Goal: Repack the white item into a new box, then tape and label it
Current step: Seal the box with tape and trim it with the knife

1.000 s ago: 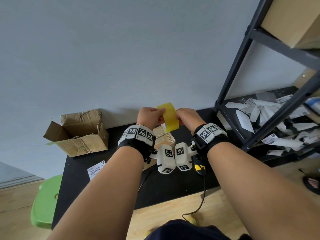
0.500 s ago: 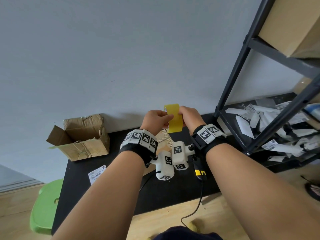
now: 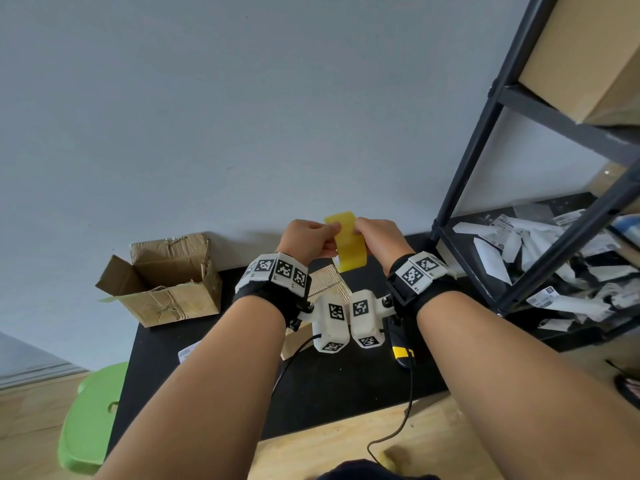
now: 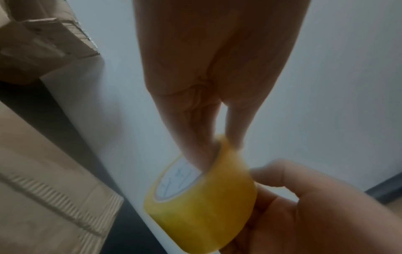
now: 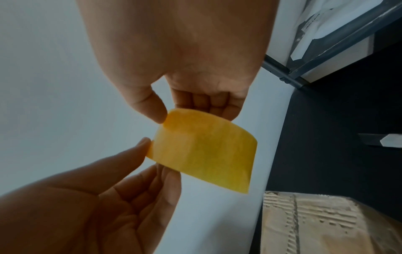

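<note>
A yellow tape roll (image 3: 348, 247) is held up in front of the wall, above the back of the black table (image 3: 346, 386). My left hand (image 3: 308, 239) grips it from the left, fingers inside the white core (image 4: 178, 180). My right hand (image 3: 377, 237) holds it from the right, thumb and fingers pinching at the roll's outer layer (image 5: 206, 154). Below my wrists stands a cardboard box (image 3: 329, 282), mostly hidden by them. The white item is not visible.
A worn, open cardboard box (image 3: 166, 282) sits at the table's back left, with a printed label (image 3: 187, 353) lying near it. A black and yellow scanner (image 3: 401, 351) with a cable lies under my right wrist. A dark shelf rack (image 3: 485, 168) holding white slips stands right; a green stool (image 3: 93, 417) stands left.
Both hands keep hold of the tape roll and have lifted it slightly toward the wall, tilting it a little. Nothing on the table has moved.
</note>
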Motion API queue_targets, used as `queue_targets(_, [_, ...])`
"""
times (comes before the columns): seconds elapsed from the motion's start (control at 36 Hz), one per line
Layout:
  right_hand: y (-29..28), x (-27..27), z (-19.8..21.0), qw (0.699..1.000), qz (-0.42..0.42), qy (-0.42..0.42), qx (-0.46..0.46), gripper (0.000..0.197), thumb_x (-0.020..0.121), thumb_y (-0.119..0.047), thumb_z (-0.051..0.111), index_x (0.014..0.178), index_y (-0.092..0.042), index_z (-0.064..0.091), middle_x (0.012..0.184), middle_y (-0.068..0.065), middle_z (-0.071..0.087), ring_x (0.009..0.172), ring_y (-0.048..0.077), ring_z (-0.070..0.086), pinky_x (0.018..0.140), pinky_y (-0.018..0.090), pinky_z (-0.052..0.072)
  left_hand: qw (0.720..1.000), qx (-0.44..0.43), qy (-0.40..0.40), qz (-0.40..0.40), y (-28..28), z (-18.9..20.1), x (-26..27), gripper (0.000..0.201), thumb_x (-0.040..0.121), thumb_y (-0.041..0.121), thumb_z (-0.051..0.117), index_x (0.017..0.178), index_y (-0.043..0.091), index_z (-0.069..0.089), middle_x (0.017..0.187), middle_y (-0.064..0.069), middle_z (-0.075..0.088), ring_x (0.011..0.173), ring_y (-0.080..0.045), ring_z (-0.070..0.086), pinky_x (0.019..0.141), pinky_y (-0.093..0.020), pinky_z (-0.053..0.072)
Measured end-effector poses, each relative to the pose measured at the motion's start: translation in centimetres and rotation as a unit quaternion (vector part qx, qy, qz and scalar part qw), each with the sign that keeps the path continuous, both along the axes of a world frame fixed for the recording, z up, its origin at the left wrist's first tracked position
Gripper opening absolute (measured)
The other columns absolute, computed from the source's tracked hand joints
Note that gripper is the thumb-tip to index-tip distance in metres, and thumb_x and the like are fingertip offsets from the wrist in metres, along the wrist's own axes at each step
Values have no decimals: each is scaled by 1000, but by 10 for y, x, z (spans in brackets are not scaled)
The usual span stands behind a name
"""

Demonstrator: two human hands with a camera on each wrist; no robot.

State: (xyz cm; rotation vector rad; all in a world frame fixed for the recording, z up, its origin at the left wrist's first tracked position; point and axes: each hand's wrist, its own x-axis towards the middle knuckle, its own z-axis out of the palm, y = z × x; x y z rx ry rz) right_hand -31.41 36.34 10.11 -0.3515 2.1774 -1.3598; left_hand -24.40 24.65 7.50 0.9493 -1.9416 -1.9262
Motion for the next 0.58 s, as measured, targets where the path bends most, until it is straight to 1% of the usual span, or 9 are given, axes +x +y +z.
queue_targets(0.08, [0,-1,2,1000,5,6,12,21,88,-18,50,68,-13,48,78,5,50,83,24,47,75,34,35,1000,-10,0,-3,1,-1,-1,27,91,18,65,92,-9,68,89,-23,69,74,-26,67,77,-35,60])
queue_targets(0.14, [-1,0,6,1000,19,16,17,24,90,-15,47,67,-13,46,79,6,48,85,24,46,76,34,34,1000,-10,4,1,2,0,-1,27,91,18,64,92,-9,67,86,-21,69,71,-24,67,71,-31,60])
queue_targets(0.19, [-2,1,8,998,45,31,34,25,90,-10,45,65,-12,44,80,7,47,85,25,44,75,33,33,1000,-11,4,3,2,2,-2,25,92,17,63,88,-7,67,81,-18,68,68,-22,66,66,-27,60])
queue_targets(0.28, [-1,3,8,997,49,39,33,15,81,-3,47,68,-8,46,76,8,46,79,25,43,68,33,32,1000,-12,-5,3,-1,5,-3,24,93,16,62,82,-4,65,79,-17,68,67,-22,66,64,-27,60])
queue_targets(0.36, [0,4,7,998,49,39,27,6,78,-2,49,76,-6,52,81,11,48,78,24,43,69,33,32,1000,-10,-12,-6,-3,7,-3,24,94,16,60,83,-4,64,80,-18,67,68,-22,66,63,-26,60])
queue_targets(0.39, [0,4,8,998,50,38,23,5,77,-3,49,77,-7,53,82,12,48,77,24,44,69,33,33,1000,-11,-12,-8,-4,7,-3,25,94,17,60,85,-6,64,82,-19,67,69,-23,66,65,-28,60])
queue_targets(0.5, [-1,4,9,998,47,39,12,5,77,-7,51,74,-9,54,79,12,49,74,23,46,69,34,35,1000,-18,-5,-19,-8,8,0,32,93,23,62,96,-9,67,94,-26,68,83,-30,67,83,-41,58])
queue_targets(0.53, [-2,3,9,998,46,38,9,6,78,-8,52,73,-8,55,78,11,50,74,23,46,70,35,36,999,-23,-5,-26,-8,9,1,32,93,24,62,96,-7,68,95,-24,69,84,-30,68,85,-41,57])
queue_targets(0.58, [-3,-1,9,999,36,25,-4,13,82,-9,53,69,-10,55,72,5,53,73,22,50,71,34,42,998,-37,-16,-51,-8,11,3,24,92,25,63,94,2,70,95,-17,72,87,-29,70,86,-39,57])
